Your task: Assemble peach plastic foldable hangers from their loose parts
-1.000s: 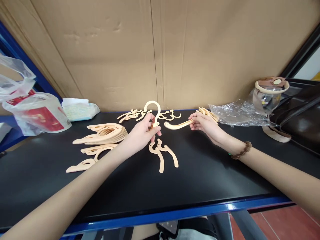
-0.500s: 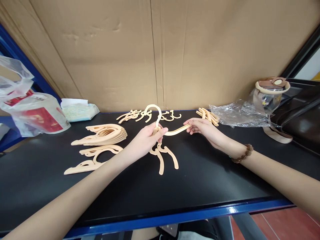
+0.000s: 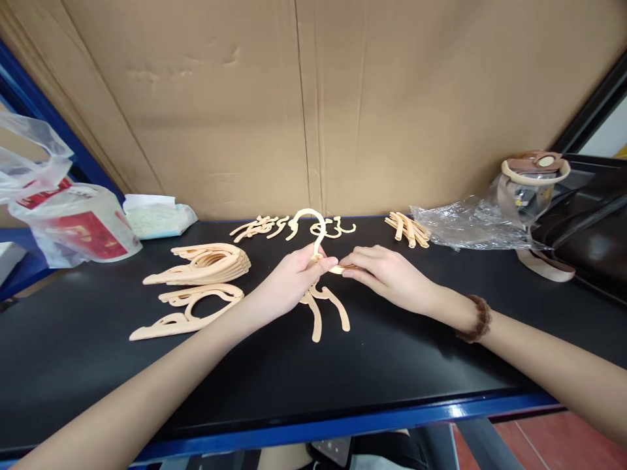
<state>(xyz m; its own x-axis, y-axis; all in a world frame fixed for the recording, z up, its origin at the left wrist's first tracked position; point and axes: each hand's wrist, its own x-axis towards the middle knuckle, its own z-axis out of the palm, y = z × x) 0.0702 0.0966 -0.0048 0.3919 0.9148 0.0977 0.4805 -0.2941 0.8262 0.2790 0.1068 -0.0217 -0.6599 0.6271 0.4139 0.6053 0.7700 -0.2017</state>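
Note:
Between my hands is a beige plastic hanger piece with a curved hook (image 3: 321, 236) standing upward. My left hand (image 3: 298, 274) pinches it at the base of the hook. The fingers of my right hand (image 3: 385, 274) close on the hanger's arm, close to the left fingertips; most of that arm is hidden under them. Just below my left hand, curved hanger parts (image 3: 329, 307) lie on the black tabletop (image 3: 313, 385). At the left are a stack of folded beige hangers (image 3: 210, 262) and another folded hanger (image 3: 181, 320) in front of it.
Small hook-shaped parts (image 3: 257, 227) lie along the back, and a pile of strips (image 3: 409, 228) sits at the back right. Crumpled clear plastic (image 3: 465, 222) and a strapped bottle (image 3: 531, 189) stand right. A tissue pack (image 3: 159, 217) and bagged cup (image 3: 88, 219) are left.
My right hand has moved left along the hanger's arm, nearly meeting my left hand. The left hand and the hook have shifted slightly right.

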